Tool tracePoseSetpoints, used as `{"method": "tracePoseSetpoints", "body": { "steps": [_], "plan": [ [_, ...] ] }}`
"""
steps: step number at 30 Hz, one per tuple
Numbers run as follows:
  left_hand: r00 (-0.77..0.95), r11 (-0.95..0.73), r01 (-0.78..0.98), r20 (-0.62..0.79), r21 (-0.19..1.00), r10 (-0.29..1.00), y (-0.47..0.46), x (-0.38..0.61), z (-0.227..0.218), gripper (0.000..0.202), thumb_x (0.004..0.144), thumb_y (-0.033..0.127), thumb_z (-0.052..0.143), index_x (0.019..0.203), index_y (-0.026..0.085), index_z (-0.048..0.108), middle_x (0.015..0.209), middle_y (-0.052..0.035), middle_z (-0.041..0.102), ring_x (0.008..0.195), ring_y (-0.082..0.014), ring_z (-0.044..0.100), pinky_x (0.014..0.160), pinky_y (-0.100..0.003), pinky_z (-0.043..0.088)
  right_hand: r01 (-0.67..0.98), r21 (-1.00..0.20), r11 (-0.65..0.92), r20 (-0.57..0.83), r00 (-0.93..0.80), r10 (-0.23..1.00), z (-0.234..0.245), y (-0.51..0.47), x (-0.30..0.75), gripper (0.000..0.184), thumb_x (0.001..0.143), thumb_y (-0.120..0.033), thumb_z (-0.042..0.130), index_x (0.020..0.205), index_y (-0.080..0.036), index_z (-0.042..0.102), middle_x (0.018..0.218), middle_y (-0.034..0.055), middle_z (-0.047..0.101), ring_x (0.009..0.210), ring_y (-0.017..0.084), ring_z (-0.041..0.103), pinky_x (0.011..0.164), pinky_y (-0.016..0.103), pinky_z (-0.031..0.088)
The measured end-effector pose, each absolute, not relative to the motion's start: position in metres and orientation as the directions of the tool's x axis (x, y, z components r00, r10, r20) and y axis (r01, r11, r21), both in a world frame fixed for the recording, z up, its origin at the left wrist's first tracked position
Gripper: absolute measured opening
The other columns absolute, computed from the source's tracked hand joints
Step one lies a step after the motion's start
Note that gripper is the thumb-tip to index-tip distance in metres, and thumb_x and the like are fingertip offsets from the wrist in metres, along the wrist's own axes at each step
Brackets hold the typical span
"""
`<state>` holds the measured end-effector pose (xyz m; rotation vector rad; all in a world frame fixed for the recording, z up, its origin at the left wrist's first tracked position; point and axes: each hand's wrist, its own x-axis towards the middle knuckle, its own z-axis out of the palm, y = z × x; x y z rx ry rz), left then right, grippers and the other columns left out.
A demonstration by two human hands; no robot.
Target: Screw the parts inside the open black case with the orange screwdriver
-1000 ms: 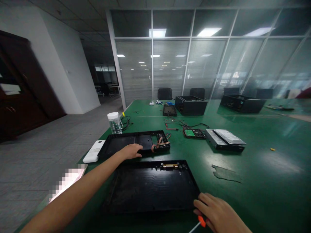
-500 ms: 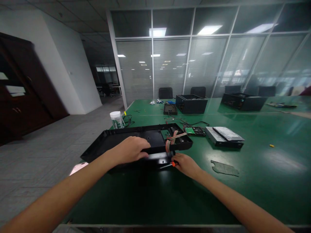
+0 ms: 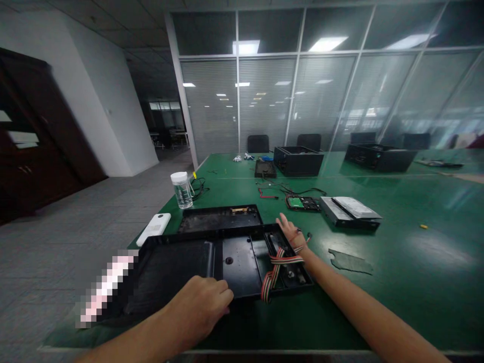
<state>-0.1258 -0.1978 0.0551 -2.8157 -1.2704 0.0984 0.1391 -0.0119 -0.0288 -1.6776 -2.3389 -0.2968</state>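
A long black computer-case panel [image 3: 238, 267] lies hollow side up in front of me. Striped ribbon cables [image 3: 280, 260] cross its right end and hang over the near rim. My left hand [image 3: 212, 302] is closed around the near edge, its fingertips hidden. Beyond the right end, my right hand [image 3: 291, 232] reaches past the far corner with its fingers stretched out. A small dark piece shows beside that hand; I cannot tell what it is. Behind the panel lies a second shallow black cover [image 3: 215, 219].
A white phone [image 3: 154, 229] and a clear bottle [image 3: 183, 191] stand left. A green circuit board [image 3: 300, 202], an optical drive [image 3: 350, 213] and a dark flat piece [image 3: 350, 261] lie right. Black computer cases [image 3: 298, 160] sit at the back.
The panel has come nearer and turned flatter, uncovering the cover and phone behind it. My right hand has moved up past its right end; the screwdriver it held no longer shows.
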Motion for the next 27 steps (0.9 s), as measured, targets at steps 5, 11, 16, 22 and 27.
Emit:
{"method": "tracePoseSetpoints", "body": {
  "steps": [5,11,16,22,27],
  "plan": [
    [0.615,-0.625,0.778,-0.122,-0.06,0.779,-0.192,-0.126,0.034,0.008,0.081,0.012,0.053,0.087,0.018,0.053,0.087,-0.0029,0.061,0.074,-0.018,0.059,0.061,-0.026,0.043,0.986,0.165,0.039,0.321,-0.091,0.943,-0.039,0.007,0.199,0.025,0.087,-0.014,0.037,0.099,-0.013,0.058,0.132,0.0198,0.041,0.101,0.027,0.051,0.072,0.034,0.045],
    [0.575,-0.584,0.812,-0.156,-0.015,0.803,-0.17,-0.138,0.021,0.013,0.078,0.024,0.061,0.09,0.02,0.058,0.091,-0.003,0.062,0.081,-0.0202,0.06,0.067,-0.027,0.044,0.993,-0.095,0.066,0.325,-0.031,0.945,-0.045,0.017,0.222,0.021,0.087,-0.025,0.042,0.092,-0.017,0.06,0.097,0.011,0.062,0.087,0.02,0.057,0.069,0.027,0.039],
    [0.639,-0.619,0.766,-0.306,0.173,0.706,-0.117,-0.144,0.037,0.036,0.081,0.053,0.05,0.089,0.021,0.063,0.079,-0.0026,0.064,0.072,-0.0179,0.06,0.06,-0.024,0.043,0.901,-0.346,0.263,0.32,-0.15,0.936,-0.042,0.003,0.181,0.04,0.089,-0.045,0.033,0.078,-0.02,0.062,0.07,0.0044,0.063,0.063,0.016,0.056,0.057,0.025,0.034],
    [0.443,-0.43,0.896,0.138,-0.114,0.886,-0.034,-0.136,0.019,0.032,0.081,0.035,0.056,0.107,0.017,0.055,0.104,-0.0116,0.059,0.096,-0.0239,0.055,0.079,-0.032,0.044,0.815,-0.446,0.37,0.259,-0.278,0.925,-0.036,-0.022,0.144,0.033,0.085,-0.045,0.043,0.083,-0.022,0.066,0.072,0.0038,0.066,0.065,0.016,0.058,0.059,0.023,0.035],
    [0.429,-0.423,0.888,-0.01,-0.181,0.903,-0.012,-0.139,0.004,0.013,0.083,0.027,0.052,0.09,0.019,0.06,0.096,-0.0072,0.061,0.088,-0.0221,0.06,0.073,-0.031,0.047,0.815,-0.447,0.369,0.186,-0.32,0.929,-0.033,-0.027,0.138,0.024,0.083,-0.033,0.047,0.09,-0.022,0.067,0.079,0.0042,0.068,0.075,0.017,0.061,0.065,0.023,0.037]
  ]
}}
